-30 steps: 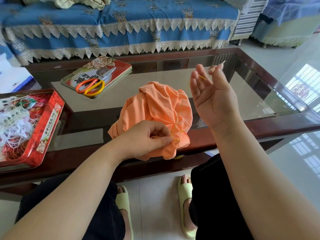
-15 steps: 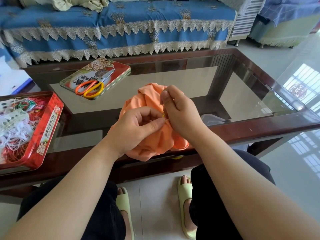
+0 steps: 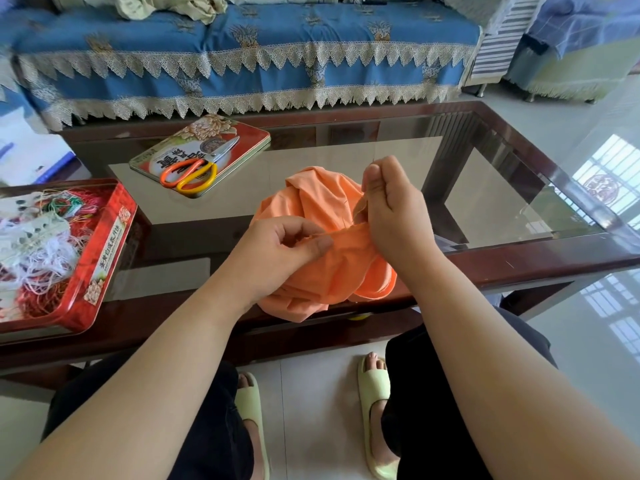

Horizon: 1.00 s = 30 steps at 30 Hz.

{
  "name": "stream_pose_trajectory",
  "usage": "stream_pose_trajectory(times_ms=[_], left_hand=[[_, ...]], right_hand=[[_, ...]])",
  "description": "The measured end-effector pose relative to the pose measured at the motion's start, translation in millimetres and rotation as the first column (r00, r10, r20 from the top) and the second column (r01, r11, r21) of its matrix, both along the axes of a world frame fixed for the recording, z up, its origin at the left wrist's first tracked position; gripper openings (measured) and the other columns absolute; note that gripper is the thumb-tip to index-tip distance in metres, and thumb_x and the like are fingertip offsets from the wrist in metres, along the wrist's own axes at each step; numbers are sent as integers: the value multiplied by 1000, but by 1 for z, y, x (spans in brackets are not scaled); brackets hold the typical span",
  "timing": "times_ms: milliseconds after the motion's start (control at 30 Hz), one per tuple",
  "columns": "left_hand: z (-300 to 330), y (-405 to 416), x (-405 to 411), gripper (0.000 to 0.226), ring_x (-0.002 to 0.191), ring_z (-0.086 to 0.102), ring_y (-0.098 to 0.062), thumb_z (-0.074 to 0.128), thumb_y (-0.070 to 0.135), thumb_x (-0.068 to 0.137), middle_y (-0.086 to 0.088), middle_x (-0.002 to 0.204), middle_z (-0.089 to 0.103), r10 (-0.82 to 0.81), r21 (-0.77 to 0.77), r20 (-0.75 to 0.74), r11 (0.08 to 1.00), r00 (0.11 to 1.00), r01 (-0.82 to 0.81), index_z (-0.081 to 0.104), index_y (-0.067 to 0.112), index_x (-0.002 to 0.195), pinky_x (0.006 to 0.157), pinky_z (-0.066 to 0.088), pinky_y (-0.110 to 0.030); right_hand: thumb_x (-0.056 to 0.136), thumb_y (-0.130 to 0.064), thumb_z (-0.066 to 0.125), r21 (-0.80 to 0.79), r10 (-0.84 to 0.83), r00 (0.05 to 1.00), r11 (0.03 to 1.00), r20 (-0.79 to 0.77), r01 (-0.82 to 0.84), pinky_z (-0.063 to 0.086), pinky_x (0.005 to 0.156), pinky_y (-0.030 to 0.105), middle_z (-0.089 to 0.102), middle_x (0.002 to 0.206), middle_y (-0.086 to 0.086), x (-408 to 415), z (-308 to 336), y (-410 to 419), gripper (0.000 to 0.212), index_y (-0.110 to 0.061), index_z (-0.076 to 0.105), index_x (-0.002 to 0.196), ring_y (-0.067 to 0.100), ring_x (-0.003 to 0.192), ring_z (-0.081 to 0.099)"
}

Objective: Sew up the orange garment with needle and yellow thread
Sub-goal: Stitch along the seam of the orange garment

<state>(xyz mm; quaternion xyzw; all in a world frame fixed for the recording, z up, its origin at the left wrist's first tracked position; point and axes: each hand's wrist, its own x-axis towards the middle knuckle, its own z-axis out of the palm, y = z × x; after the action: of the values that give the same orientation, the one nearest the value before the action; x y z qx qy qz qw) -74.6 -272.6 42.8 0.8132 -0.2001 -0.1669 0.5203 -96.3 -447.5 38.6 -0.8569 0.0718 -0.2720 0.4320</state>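
Note:
The crumpled orange garment (image 3: 313, 197) lies on the near edge of the glass table (image 3: 519, 259). My left hand (image 3: 277, 252) pinches a fold of the garment between thumb and fingers. My right hand (image 3: 398, 216) is just right of it, fingers curled, pinching at the same stretched fold. Only a thin pale sliver of the needle (image 3: 360, 205) shows between its fingertips at the cloth. I cannot make out the yellow thread.
Orange and yellow scissors (image 3: 188, 171) lie on a flat tin lid (image 3: 251, 140) at the back left. A red tin (image 3: 104, 258) of tangled threads sits at the left edge. A blue covered sofa (image 3: 277, 74) stands behind the table. My knees and sandals are below.
My right hand came down from its raised, open-fingered pull to the garment, then shifted slightly up and right. My left hand kept its pinch, and the fold is now stretched between both hands.

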Motion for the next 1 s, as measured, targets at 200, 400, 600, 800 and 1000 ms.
stream_pose_trajectory(times_ms=[200, 400, 600, 800, 1000], left_hand=[[-6, -6, -2, 19, 98, 63, -1, 67, 47, 80, 20, 91, 72, -98, 18, -97, 995, 990, 100, 75, 32, 89, 84, 48, -18], [-11, -17, -11, 15, 69, 58, 18, 61, 39, 92, 29, 71, 67, -108, 63, -114, 991, 988, 116, 67, 37, 78, 64, 46, -8], [-2, -13, -10, 21, 65, 67, -12, 52, 28, 99, 0, 63, 70, 48, -101, -120, 993, 992, -60, 70, 17, 96, 70, 60, -34], [1, -8, -6, 16, 102, 64, -10, 66, 48, 79, 15, 94, 73, 134, -154, -36, 978, 990, -138, 74, 38, 89, 97, 50, -43], [7, 2, -2, 22, 96, 62, -1, 59, 50, 80, 21, 95, 70, 5, -81, 61, 997, 998, 0, 71, 37, 92, 90, 52, -33]], right_hand=[[96, -31, 56, -22, 122, 985, 992, -125, -126, 45, 78, 16, 53, 98, -8, 8, -2, 2, 16, -21, 65, 86, -1, 86, 52], [96, -28, 55, 369, 352, 934, 877, -60, -307, 44, 56, 24, 60, 74, 13, -12, 25, 17, 26, -9, 69, 84, 21, 58, 49], [97, -28, 53, 441, 619, 758, 750, -206, -493, 38, 41, 21, 61, 56, 1, -47, 28, 28, 23, -14, 65, 83, 13, 41, 49], [92, -35, 56, 234, 407, 880, 905, -245, -354, 38, 48, 24, 53, 56, -12, -45, 22, 9, 21, -19, 64, 81, 10, 47, 44], [87, -37, 59, 317, 516, 791, 849, -329, -422, 47, 58, 22, 62, 116, -20, -39, 27, -10, 27, -12, 69, 80, 11, 61, 56]])
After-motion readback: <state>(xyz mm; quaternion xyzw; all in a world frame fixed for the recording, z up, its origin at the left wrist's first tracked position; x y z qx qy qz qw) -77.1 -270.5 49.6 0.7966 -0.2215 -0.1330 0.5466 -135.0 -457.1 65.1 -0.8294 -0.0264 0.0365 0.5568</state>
